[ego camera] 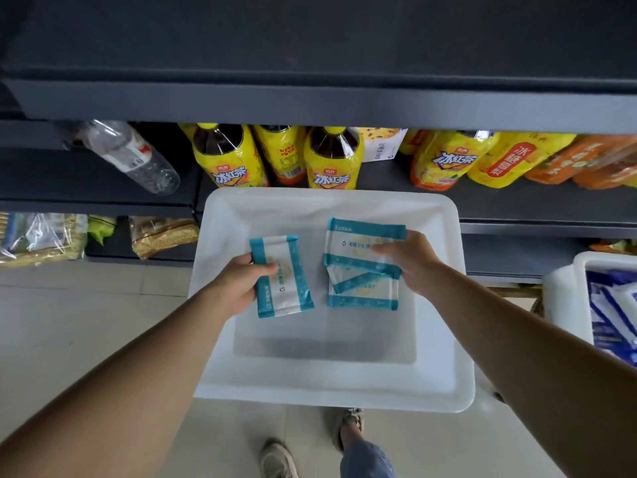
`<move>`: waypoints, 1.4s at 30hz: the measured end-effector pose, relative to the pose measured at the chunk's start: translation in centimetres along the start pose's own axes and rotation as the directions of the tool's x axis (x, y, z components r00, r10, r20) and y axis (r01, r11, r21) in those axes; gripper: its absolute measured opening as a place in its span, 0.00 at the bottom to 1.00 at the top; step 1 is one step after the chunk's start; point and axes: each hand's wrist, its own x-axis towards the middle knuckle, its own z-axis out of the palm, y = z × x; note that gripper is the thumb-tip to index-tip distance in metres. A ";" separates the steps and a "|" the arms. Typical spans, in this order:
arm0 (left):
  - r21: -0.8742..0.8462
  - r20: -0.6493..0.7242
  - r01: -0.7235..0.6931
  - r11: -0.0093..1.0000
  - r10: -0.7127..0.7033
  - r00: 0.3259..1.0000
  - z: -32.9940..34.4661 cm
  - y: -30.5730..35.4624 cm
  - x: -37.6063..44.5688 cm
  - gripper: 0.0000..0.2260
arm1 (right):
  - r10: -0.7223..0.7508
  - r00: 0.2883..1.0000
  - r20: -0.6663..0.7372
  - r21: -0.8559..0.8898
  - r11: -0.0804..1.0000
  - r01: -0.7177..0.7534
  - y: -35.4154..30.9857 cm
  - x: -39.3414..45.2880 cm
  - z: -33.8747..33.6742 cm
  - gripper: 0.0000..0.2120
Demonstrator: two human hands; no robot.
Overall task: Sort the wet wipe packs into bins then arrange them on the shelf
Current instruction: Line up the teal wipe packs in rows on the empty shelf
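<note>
Below dark shelves (344, 105), over the bin (331, 384), the left hand (238, 288) pinches one pack (281, 276), while the right hand (410, 260) grips a loose stack (362, 250) whose lower packs could slide out.

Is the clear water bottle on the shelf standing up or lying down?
Lying down. The clear bottle rests tipped on its side on the dark shelf, while the yellow tea bottles beside it stand upright.

I see teal-edged white wipe packs (281, 276) w/ faint yellow print, white bin (331, 391) under my hands, yellow-labelled tea bottles (332, 160) beyond, dk grey shelf (310, 101).
</note>
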 end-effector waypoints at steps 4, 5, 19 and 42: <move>0.025 0.044 -0.104 0.994 0.102 0.994 -0.7 1.8 -4.5 0.07 | -0.082 0.997 0.002 0.136 0.987 0.081 -1.3 -5.2 -1.1 0.11; 0.030 0.045 -0.144 0.989 0.142 0.989 -0.9 2.3 -5.8 0.07 | -0.104 0.995 0.010 0.177 0.979 0.100 -1.8 -6.8 -1.3 0.10; 0.613 0.212 -0.585 0.531 0.603 0.769 -5.2 19.0 -34.5 0.06 | -0.643 0.766 -0.006 0.102 0.762 0.640 -16.0 -35.8 -7.1 0.08; 0.852 0.381 -0.507 -0.129 0.817 0.433 7.5 47.5 -42.0 0.17 | -0.823 0.560 -0.098 0.045 0.558 0.828 -42.2 -37.0 -16.6 0.09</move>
